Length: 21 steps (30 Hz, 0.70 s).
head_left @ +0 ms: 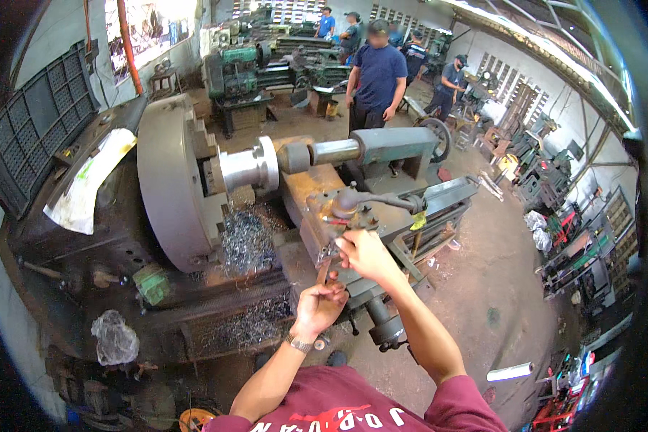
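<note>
I stand at a large metal lathe, both hands at its tool post [343, 205]. My left hand [320, 306], with a watch on the wrist, has its fingers closed around the lower end of a narrow flat brownish bar [324, 271] below the tool post. Just above and to the right, my right hand [369, 255] is closed against the near side of the tool post; what its fingers grip is hidden. A bright turned metal workpiece [248, 167] with a flange sits between the big chuck [167, 183] and the tailstock [394, 147].
Metal shavings [248, 241] heap under the workpiece. The tool post's long handle [385, 199] reaches right. A stained cloth or paper [93, 180] lies on the headstock. Beyond the lathe stands a person in dark blue [378, 79]; several others are farther back among machines [241, 68].
</note>
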### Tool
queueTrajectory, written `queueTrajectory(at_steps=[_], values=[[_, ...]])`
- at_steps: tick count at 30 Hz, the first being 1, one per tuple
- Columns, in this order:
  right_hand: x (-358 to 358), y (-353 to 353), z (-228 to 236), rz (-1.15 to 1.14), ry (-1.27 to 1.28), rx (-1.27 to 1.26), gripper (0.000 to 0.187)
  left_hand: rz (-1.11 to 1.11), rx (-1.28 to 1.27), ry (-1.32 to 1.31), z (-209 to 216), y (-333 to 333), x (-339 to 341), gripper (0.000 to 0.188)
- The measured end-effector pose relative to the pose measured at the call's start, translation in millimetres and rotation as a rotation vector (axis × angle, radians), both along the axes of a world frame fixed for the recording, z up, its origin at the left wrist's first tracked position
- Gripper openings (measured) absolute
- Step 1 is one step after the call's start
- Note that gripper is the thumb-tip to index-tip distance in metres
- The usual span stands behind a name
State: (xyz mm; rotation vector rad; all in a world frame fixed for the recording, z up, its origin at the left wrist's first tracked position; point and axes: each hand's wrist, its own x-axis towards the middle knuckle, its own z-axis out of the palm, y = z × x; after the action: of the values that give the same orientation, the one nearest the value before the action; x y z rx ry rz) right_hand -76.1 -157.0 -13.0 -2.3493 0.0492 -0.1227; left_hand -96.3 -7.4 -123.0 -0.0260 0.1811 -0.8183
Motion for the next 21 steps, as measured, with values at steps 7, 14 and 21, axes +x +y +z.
queueTrajectory(at_steps=[7, 14, 21], values=[[-67.9, -9.7, 11.0, -0.131, 0.027, -0.296, 0.026, -0.014, -0.093, 0.042, -4.8, 7.5, 0.0, 0.074], [-89.9, 52.4, -12.9, -0.224, 0.053, 1.328, 0.027, -0.085, -0.171, -0.006, -32.3, 9.8, 8.1, 0.085], [-71.9, 133.7, -57.0, -0.425, -0.13, 1.625, 0.023, 0.093, -0.122, -0.411, -77.4, 0.5, 1.3, 0.054]])
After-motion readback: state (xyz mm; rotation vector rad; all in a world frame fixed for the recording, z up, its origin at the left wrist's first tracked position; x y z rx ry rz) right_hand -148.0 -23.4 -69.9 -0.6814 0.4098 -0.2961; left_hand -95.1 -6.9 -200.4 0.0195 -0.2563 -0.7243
